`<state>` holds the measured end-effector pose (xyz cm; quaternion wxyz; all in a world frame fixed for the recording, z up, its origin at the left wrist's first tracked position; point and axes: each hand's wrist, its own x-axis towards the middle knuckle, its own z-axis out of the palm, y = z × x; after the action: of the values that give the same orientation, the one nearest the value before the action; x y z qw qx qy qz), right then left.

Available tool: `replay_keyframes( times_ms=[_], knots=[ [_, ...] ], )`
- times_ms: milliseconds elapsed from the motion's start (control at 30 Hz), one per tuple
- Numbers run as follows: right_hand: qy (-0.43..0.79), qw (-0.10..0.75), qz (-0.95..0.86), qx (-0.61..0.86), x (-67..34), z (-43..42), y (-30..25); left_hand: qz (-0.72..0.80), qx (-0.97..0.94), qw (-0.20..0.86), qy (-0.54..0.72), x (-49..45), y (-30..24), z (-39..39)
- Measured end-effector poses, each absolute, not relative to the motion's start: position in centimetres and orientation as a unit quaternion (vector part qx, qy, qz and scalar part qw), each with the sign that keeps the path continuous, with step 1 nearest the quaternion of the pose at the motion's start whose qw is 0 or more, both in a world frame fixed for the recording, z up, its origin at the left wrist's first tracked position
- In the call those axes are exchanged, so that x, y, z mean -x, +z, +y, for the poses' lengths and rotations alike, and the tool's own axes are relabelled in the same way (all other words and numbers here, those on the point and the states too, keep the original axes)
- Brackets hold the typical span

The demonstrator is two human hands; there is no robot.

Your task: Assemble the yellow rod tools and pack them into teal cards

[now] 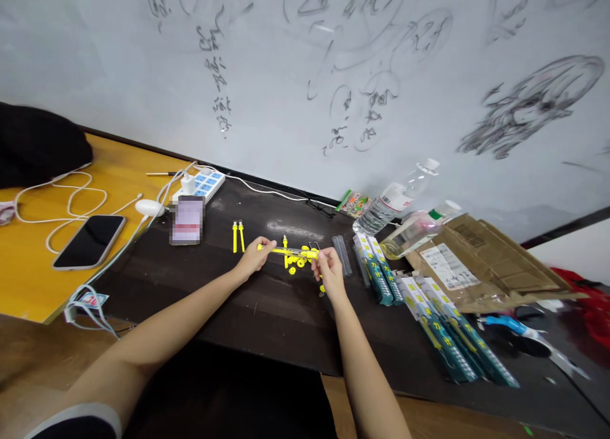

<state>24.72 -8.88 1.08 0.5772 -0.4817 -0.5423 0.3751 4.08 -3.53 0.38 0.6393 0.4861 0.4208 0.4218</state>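
Observation:
A spring scale [294,253], with a yellow rod at the left and a clear tube towards the right, spans my two hands over the dark table. My left hand [252,260] pinches the yellow rod's end. At the other end, the fingers of my right hand [330,271] are closed around a yellow piece. Below and behind the scale lie several small yellow caps [292,270]. Two yellow rods with metal tops, one being the left rod [235,238], lie left of them. Another yellow rod [285,242] is partly hidden behind the scale. Clear tubes [342,256] rest beyond my right hand.
Teal-and-white boxes [443,331] line the right side, near a water bottle [388,204], an oil-like bottle [412,234], a cardboard package [481,261] and blue-handled scissors [512,326]. At left are a phone [90,242], a blurred-screen device [187,220], a power strip [204,185] and cables.

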Motion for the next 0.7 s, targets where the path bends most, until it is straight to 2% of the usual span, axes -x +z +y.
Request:
replay_keyframes(
  times_ms=[300, 700],
  knots=[
    [0.355, 0.613, -0.531, 0.464, -24.21, -8.71, 0.47, 0.417, -0.472, 0.659, 0.411, -4.2, -0.3, -3.31],
    [0.374, 0.599, -0.521, 0.48, -24.06, -8.44, 0.08, 0.386, -0.483, 0.636, 0.462, -4.3, 0.24, -3.7]
  ],
)
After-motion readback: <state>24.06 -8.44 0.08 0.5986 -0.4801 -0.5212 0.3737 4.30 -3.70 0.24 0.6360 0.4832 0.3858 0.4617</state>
